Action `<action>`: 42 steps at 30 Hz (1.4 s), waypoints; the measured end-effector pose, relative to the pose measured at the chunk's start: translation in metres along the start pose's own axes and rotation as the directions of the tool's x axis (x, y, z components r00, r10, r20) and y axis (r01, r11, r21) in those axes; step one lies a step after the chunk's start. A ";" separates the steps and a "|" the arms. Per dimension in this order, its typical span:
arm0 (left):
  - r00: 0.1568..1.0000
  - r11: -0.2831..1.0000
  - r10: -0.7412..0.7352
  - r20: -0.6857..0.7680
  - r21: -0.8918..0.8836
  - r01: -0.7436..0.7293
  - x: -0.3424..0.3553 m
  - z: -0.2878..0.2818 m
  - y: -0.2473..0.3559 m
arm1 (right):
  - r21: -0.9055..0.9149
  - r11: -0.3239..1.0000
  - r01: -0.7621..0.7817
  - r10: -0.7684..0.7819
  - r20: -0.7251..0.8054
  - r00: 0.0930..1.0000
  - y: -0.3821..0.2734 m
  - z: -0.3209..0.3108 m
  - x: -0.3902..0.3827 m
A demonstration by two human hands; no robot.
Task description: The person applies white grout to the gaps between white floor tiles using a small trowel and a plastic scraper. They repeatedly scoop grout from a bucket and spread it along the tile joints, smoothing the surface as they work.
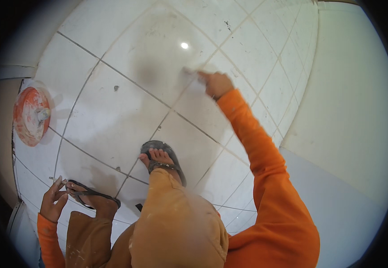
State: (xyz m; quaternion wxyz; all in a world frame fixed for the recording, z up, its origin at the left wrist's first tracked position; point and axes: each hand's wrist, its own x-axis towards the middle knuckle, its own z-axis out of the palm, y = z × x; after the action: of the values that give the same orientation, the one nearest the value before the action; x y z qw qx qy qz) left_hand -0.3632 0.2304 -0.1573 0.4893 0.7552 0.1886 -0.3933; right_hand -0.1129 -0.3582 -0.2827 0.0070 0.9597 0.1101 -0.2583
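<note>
My right hand (217, 85), its arm in an orange sleeve, reaches out over the white floor tiles (122, 107). Its fingers are closed, and a small greyish thing (188, 71) at their tips is smeared by motion, so its kind does not show. The tip lies at a pale joint line between tiles. My left hand (53, 202) is at the lower left, beside my left foot. Between its fingertips is a thin pale stick-like piece (59, 179).
A shallow orange-red basin (32, 117), smeared white and with a greyish lump inside, stands on the left by the wall. My sandalled feet (162, 158) are on the tiles. Some tile joints are dark, others pale. A pale wall (346, 107) bounds the right.
</note>
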 end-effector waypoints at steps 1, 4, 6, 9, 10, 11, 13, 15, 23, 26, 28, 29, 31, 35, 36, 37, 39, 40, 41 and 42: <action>1.000 1.000 -0.014 0.016 -0.005 0.014 -0.002 0.003 0.004 | 0.007 0.995 0.095 -0.094 -0.064 0.993 -0.021 0.009 -0.022; 0.998 0.999 -0.021 0.065 0.041 0.018 0.002 0.010 0.014 | 0.141 0.960 0.243 -0.231 -0.102 0.968 -0.047 0.034 -0.066; 0.998 0.998 0.020 0.061 0.055 -0.024 0.002 0.010 0.013 | 0.169 0.946 0.277 -0.268 -0.075 0.960 -0.054 0.026 -0.076; 0.998 0.996 0.048 0.043 0.075 -0.051 0.005 0.006 0.013 | 0.076 0.996 -0.049 0.051 -0.032 0.998 -0.011 -0.003 -0.036; 0.999 0.996 0.042 0.032 0.081 -0.045 0.004 0.003 0.013 | 0.083 0.986 -0.146 0.150 -0.055 0.987 -0.002 -0.024 -0.019; 0.999 0.997 0.043 0.028 0.062 -0.044 0.007 0.004 0.017 | 0.120 0.982 -0.145 0.162 -0.146 0.976 0.022 -0.031 -0.002; 0.998 0.993 0.050 0.033 0.109 -0.053 0.009 0.003 0.021 | 0.090 0.980 -0.175 0.188 -0.173 0.967 0.041 -0.052 0.025; 0.998 0.990 0.059 0.031 0.124 -0.063 0.009 0.004 0.021 | -0.014 0.989 -0.150 0.147 -0.137 0.980 0.039 -0.044 0.035; 0.997 0.995 0.053 0.051 0.084 -0.058 0.005 0.010 0.008 | 0.003 1.000 0.007 -0.007 -0.027 1.000 0.006 -0.007 -0.001; 0.992 0.988 0.061 0.111 0.135 -0.076 0.007 0.010 0.018 | 0.034 0.982 -0.186 0.189 -0.126 0.974 0.045 -0.040 0.040; 0.993 0.990 0.071 0.092 0.112 -0.081 0.007 0.009 0.013 | -0.011 0.977 -0.214 0.211 -0.113 0.971 0.056 -0.048 0.053; 0.994 0.992 0.072 0.077 0.100 -0.079 0.007 0.007 0.012 | -0.033 0.981 -0.193 0.189 -0.112 0.976 0.050 -0.046 0.057; 0.997 0.995 0.059 0.046 0.072 -0.063 0.008 0.007 0.013 | -0.057 0.982 -0.181 0.174 -0.104 0.979 0.035 -0.030 0.049; 0.997 0.999 0.048 0.056 0.021 -0.049 0.006 0.010 0.007 | -0.009 0.995 0.099 -0.099 -0.014 0.995 -0.039 0.030 -0.022; 0.996 0.997 0.050 0.077 0.061 -0.055 0.007 0.012 0.009 | 0.027 0.988 0.151 -0.148 -0.072 0.986 -0.057 0.045 -0.046; 0.994 0.993 0.048 0.098 0.103 -0.058 0.009 0.014 0.013 | 0.007 0.988 0.156 -0.155 -0.073 0.985 -0.077 0.051 -0.066; 0.991 0.987 0.056 0.119 0.145 -0.073 0.010 0.017 0.022 | 0.069 0.972 0.224 -0.215 -0.118 0.970 -0.084 0.054 -0.091; 0.991 0.986 0.061 0.121 0.146 -0.079 0.011 0.018 0.027 | 0.101 0.960 0.259 -0.244 -0.142 0.959 -0.085 0.055 -0.095; 0.991 0.986 0.066 0.116 0.146 -0.083 0.010 0.018 0.028 | 0.251 0.926 0.280 -0.261 -0.109 0.959 -0.088 0.030 -0.093; 0.992 0.988 0.072 0.100 0.125 -0.085 0.012 0.017 0.028 | 0.192 0.963 0.187 -0.178 -0.063 0.982 -0.080 0.020 -0.084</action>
State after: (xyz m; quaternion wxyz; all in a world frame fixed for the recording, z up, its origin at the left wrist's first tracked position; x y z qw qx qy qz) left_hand -0.3438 0.2017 -0.1537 0.4629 0.7726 0.1091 -0.4207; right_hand -0.2102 -0.2989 -0.2548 -0.1146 0.9470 0.1722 -0.2458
